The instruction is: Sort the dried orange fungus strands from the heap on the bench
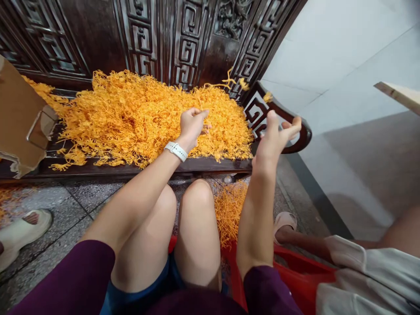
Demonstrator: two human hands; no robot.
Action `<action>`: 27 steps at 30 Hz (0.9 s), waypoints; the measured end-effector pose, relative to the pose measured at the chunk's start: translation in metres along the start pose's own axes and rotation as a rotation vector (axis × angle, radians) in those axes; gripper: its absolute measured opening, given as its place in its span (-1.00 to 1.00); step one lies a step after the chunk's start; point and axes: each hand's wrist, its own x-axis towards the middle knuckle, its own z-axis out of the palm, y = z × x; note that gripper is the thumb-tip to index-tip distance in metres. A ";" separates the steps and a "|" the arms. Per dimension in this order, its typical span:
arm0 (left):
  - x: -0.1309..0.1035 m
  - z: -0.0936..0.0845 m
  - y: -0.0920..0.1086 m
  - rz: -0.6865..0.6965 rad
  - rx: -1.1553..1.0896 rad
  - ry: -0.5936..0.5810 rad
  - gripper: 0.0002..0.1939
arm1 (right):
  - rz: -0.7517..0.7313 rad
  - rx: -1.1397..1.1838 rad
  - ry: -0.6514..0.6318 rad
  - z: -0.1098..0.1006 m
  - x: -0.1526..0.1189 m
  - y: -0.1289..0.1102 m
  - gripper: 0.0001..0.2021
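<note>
Watching remotely, I see my left hand (193, 126) in a narrow pinch, apparently keeping an orange strand (201, 107) clear of the orange heap (131, 118) on a dark bench (154, 169), my right hand (272, 140) spread wide beneath airborne pieces (243, 84)

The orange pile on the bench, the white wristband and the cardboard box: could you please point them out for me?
Orange pile (131, 116): head view, its middle.
White wristband (176, 151): head view, the perforated strap.
Cardboard box (19, 109): head view, its brown side.
</note>
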 end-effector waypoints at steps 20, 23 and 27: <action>0.011 0.013 -0.014 -0.117 -0.227 0.053 -0.82 | -0.579 0.499 -1.285 -0.022 -0.125 -0.062 -0.80; 0.027 -0.001 -0.018 -0.130 -0.284 0.064 -0.83 | -0.331 0.769 -1.557 -0.027 -0.124 -0.075 -0.78; 0.031 -0.010 -0.016 -0.122 -0.399 0.090 -0.88 | 0.323 0.750 -0.804 -0.012 -0.080 -0.047 -0.62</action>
